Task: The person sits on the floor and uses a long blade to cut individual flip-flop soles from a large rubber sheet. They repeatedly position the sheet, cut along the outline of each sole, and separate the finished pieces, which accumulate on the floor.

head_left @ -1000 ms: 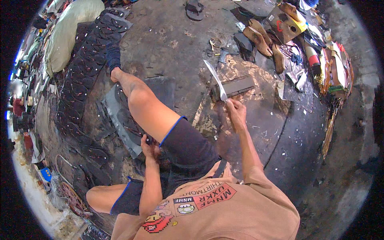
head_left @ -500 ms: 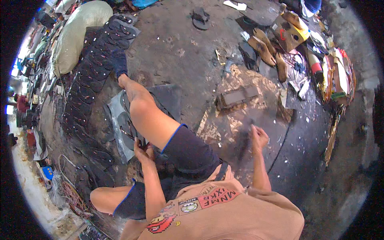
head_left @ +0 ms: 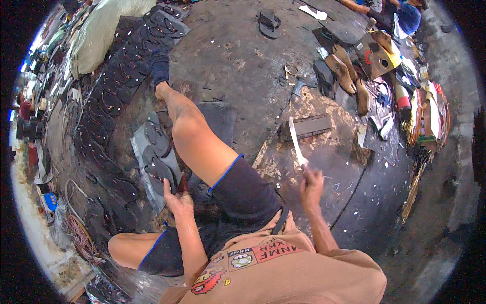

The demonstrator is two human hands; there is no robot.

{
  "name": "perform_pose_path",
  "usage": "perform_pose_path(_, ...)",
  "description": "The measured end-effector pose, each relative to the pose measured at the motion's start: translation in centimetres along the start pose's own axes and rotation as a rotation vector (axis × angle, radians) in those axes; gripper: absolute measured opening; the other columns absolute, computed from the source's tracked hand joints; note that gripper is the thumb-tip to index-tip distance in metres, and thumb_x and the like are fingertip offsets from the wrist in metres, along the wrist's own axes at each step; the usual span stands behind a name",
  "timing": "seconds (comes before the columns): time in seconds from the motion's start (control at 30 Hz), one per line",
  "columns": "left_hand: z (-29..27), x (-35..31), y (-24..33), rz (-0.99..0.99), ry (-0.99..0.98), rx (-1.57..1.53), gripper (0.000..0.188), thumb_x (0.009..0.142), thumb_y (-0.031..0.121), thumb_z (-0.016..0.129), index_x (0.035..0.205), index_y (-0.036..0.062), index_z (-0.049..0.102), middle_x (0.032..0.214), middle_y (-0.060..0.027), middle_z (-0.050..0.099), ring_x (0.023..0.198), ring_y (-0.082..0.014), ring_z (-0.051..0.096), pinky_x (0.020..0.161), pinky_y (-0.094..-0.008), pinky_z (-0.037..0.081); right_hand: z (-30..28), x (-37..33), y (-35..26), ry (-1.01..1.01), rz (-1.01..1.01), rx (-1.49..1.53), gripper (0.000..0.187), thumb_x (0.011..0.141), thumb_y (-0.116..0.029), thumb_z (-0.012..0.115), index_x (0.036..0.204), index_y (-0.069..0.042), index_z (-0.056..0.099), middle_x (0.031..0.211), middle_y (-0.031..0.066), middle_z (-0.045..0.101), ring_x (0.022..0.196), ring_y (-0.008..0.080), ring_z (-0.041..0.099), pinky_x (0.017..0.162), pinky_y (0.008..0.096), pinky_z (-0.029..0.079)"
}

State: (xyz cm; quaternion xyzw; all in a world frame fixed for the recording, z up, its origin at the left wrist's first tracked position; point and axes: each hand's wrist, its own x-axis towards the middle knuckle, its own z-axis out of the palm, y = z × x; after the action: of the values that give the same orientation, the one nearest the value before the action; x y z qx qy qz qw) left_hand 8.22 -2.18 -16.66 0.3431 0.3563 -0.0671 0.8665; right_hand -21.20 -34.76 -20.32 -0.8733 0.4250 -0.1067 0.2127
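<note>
since half a second ago my right hand (head_left: 310, 182) has come up again and the long knife (head_left: 296, 142) now stands blade-up, tip toward 12 o'clock, just short of the dark sharpening block (head_left: 308, 126) on the floor. the right fist is wrapped tight round the handle. the blade looks thin, stiff and sharp, light in the hand, so i judge the handle end is the only safe hold. my left hand (head_left: 177, 200) sits at 9 o'clock from the knife, fingers closed on the edge of a dark rubber sole sheet (head_left: 154, 162) beside my outstretched leg (head_left: 195, 137); that sheet looks floppy and grippy. rows of cut black soles (head_left: 109, 101) lie further out toward 10 o'clock, tan sandals (head_left: 347, 73) toward 1 o'clock.
</note>
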Motion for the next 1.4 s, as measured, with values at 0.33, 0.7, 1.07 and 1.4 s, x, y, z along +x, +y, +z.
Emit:
perform_pose_path(0.33, 1.5, -0.8, -0.8, -0.013, 0.075, 0.107, 0.055, 0.093, 0.036, 0.080, 0.133, 0.0059, 0.057, 0.118, -0.0095, 0.060, 0.096, -0.0254, 0.066, 0.069, -0.0399, 0.058, 5.8, -0.5, 4.1, 0.134, -0.143, 0.071, 0.045, 0.090, -0.012, 0.070, 0.135, -0.006, 0.069, 0.103, 0.0203, 0.066, 0.098, 0.0354, 0.065, 0.090, 0.0444, 0.052)
perform_pose_path(0.7, 6.0, -2.8, 3.1, -0.263, 0.085, 0.059, 0.041, 0.092, 0.048, 0.080, 0.093, 0.0119, 0.062, 0.065, 0.0027, 0.053, 0.050, -0.0084, 0.045, 0.044, -0.0254, 0.032, -8.1, 4.7, -23.7, -0.493, -0.148, 0.392, 0.025, 0.103, -0.021, 0.063, 0.118, 0.000, 0.064, 0.086, 0.0144, 0.072, 0.071, 0.0280, 0.069, 0.066, 0.0404, 0.054)
perform_pose_path(1.07, 7.7, -1.9, 1.8, -0.274, 0.133, 0.027, 0.038, 0.097, 0.045, 0.075, 0.100, 0.0101, 0.059, 0.066, 0.0014, 0.051, 0.049, -0.0071, 0.043, 0.043, -0.0246, 0.034, 0.3, 2.1, -28.8, -0.884, -0.252, 0.083, 0.038, 0.107, -0.039, 0.058, 0.112, -0.001, 0.059, 0.078, 0.0298, 0.069, 0.078, 0.0515, 0.069, 0.067, 0.0571, 0.052)
perform_pose_path(1.4, 7.1, -1.5, 2.3, -0.323, 0.087, 0.083, 0.048, 0.095, 0.045, 0.078, 0.101, 0.0003, 0.061, 0.064, 0.0026, 0.049, 0.049, -0.0051, 0.039, 0.048, -0.0228, 0.031, 9.6, 8.8, -32.2, -1.004, -0.367, 0.317, 0.048, 0.106, -0.041, 0.061, 0.092, 0.004, 0.065, 0.081, 0.0312, 0.066, 0.082, 0.0540, 0.064, 0.070, 0.0560, 0.047)
